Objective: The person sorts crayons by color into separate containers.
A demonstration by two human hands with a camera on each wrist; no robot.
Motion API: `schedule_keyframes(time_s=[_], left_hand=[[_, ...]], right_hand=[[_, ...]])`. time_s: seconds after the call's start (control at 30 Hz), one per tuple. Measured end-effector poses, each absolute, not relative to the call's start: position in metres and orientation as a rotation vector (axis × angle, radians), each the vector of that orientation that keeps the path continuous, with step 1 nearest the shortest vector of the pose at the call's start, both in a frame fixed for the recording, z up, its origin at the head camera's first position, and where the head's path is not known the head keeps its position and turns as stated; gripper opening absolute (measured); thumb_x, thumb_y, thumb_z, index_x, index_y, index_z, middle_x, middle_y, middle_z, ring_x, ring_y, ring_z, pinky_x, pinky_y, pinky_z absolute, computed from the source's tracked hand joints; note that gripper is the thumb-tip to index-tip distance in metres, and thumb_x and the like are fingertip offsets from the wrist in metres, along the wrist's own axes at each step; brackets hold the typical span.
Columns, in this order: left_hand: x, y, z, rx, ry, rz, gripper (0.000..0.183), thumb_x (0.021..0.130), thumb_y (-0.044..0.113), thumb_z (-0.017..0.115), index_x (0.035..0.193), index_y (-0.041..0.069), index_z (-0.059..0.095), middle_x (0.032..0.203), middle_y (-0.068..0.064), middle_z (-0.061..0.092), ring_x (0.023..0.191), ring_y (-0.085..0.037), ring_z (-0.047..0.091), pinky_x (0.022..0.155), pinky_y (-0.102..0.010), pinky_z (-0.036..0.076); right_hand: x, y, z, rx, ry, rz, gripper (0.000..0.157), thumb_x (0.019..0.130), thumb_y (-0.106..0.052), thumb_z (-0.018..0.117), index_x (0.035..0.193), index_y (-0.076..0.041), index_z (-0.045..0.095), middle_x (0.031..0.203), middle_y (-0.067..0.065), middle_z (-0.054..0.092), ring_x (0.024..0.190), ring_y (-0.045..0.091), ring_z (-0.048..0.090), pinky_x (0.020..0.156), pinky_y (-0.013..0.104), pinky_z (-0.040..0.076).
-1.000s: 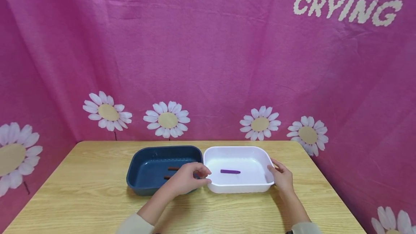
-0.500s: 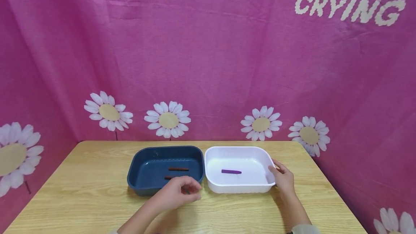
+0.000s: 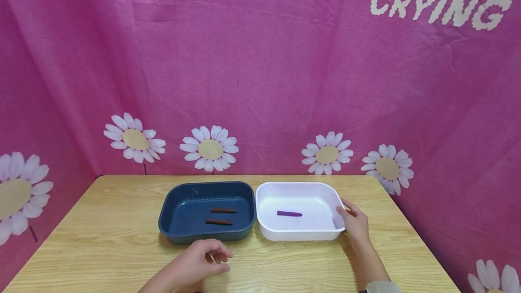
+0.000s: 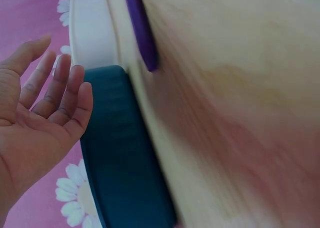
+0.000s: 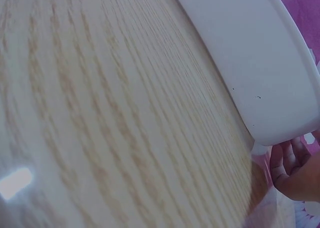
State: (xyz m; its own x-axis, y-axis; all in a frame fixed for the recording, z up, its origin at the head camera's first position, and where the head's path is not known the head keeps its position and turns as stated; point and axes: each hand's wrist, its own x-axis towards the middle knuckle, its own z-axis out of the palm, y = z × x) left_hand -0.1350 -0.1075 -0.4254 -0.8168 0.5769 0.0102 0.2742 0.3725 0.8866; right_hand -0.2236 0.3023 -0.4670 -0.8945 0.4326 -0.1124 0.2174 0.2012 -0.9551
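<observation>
My left hand (image 3: 205, 261) hovers over the table in front of the navy tray (image 3: 179, 238), fingers loosely bent, palm bare in the left wrist view. Two reddish-brown crayons (image 3: 223, 210) lie side by side in that tray. My right hand (image 3: 355, 223) grips the right rim of the white tray (image 3: 301, 236), thumb at the rim and fingers outside. One purple crayon (image 3: 289, 214) lies in the white tray. A purple stick with a blunt tip (image 4: 142, 32) also shows in the left wrist view; I cannot tell what it rests on.
Both trays stand side by side, almost touching, on a light wooden table (image 3: 101, 248). Behind the table hangs a pink cloth (image 3: 260, 80) printed with white daisies and lettering.
My left hand has drawn back from the white tray's left corner, leftward and toward me, uncovering both brown crayons. The right hand keeps its grip on the white tray.
</observation>
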Motion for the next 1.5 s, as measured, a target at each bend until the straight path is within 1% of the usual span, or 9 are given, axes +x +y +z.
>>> schedule_keyframes(time_s=[0.17,0.37,0.5,0.73,0.83,0.93,1.17,1.33,1.5], left_hand=[[-0.132,-0.12,-0.433,0.734,2.311,1.353,0.019,0.085,0.02,0.068,0.097,0.005,0.068,0.088,-0.002,0.066,0.076,0.001,0.052,0.067,-0.018,0.045],[-0.129,-0.13,-0.437,0.555,2.22,1.277,0.021,0.084,0.025,0.069,0.099,0.011,0.069,0.092,-0.001,0.067,0.08,-0.012,0.056,0.071,-0.021,0.049],[-0.126,-0.135,-0.444,0.516,2.126,1.308,0.019,0.084,0.02,0.069,0.098,0.008,0.069,0.09,-0.003,0.067,0.08,-0.015,0.056,0.069,-0.022,0.049],[-0.151,-0.159,-0.516,0.617,2.046,1.276,0.024,0.08,0.034,0.072,0.097,0.018,0.07,0.091,0.002,0.068,0.079,-0.011,0.058,0.069,-0.023,0.049],[-0.157,-0.162,-0.532,0.589,2.031,1.287,0.026,0.077,0.037,0.074,0.096,0.019,0.07,0.09,0.0,0.068,0.077,-0.013,0.058,0.067,-0.023,0.048],[-0.151,-0.158,-0.519,0.562,2.053,1.258,0.025,0.078,0.037,0.073,0.096,0.02,0.07,0.089,0.001,0.066,0.077,-0.013,0.057,0.066,-0.024,0.048],[-0.126,-0.139,-0.466,0.634,2.05,1.271,0.011,0.081,0.017,0.07,0.09,0.009,0.07,0.081,0.002,0.063,0.072,-0.009,0.056,0.064,-0.023,0.047],[-0.129,-0.138,-0.468,0.806,2.142,1.171,0.01,0.083,0.019,0.068,0.089,0.012,0.071,0.079,0.014,0.058,0.071,0.003,0.053,0.062,-0.019,0.047],[-0.133,-0.138,-0.476,0.845,2.194,1.11,0.01,0.082,0.022,0.069,0.088,0.015,0.073,0.076,0.015,0.057,0.069,0.004,0.051,0.062,-0.018,0.045]], right_hand=[[-0.225,0.302,-0.467,-0.623,-2.289,1.769,0.046,0.091,-0.021,0.058,0.134,-0.008,0.051,0.106,0.012,0.055,0.077,0.005,0.054,0.064,0.02,0.051],[-0.226,0.302,-0.469,-0.626,-2.302,1.779,0.047,0.091,-0.022,0.057,0.135,-0.008,0.049,0.117,0.018,0.052,0.081,0.006,0.054,0.066,0.018,0.049],[-0.226,0.303,-0.469,-0.621,-2.302,1.777,0.046,0.091,-0.021,0.057,0.135,-0.008,0.05,0.114,0.017,0.053,0.08,0.007,0.054,0.066,0.019,0.05],[-0.226,0.304,-0.469,-0.614,-2.306,1.771,0.046,0.091,-0.021,0.058,0.135,-0.008,0.05,0.113,0.016,0.053,0.079,0.007,0.054,0.066,0.02,0.05],[-0.225,0.304,-0.469,-0.612,-2.313,1.754,0.046,0.092,-0.021,0.057,0.135,-0.007,0.05,0.114,0.018,0.052,0.082,0.008,0.054,0.067,0.02,0.05],[-0.224,0.305,-0.47,-0.615,-2.325,1.741,0.046,0.092,-0.021,0.057,0.135,-0.007,0.05,0.116,0.019,0.051,0.084,0.01,0.054,0.067,0.02,0.05],[-0.223,0.305,-0.47,-0.619,-2.358,1.747,0.048,0.093,-0.023,0.054,0.138,-0.01,0.046,0.125,0.021,0.049,0.098,0.02,0.054,0.07,0.02,0.049],[-0.223,0.303,-0.467,-0.611,-2.344,1.741,0.046,0.092,-0.022,0.056,0.136,-0.008,0.048,0.118,0.019,0.05,0.09,0.015,0.054,0.069,0.02,0.049],[-0.223,0.304,-0.466,-0.6,-2.344,1.74,0.046,0.092,-0.022,0.057,0.135,-0.007,0.049,0.115,0.018,0.052,0.086,0.011,0.053,0.068,0.019,0.048]])
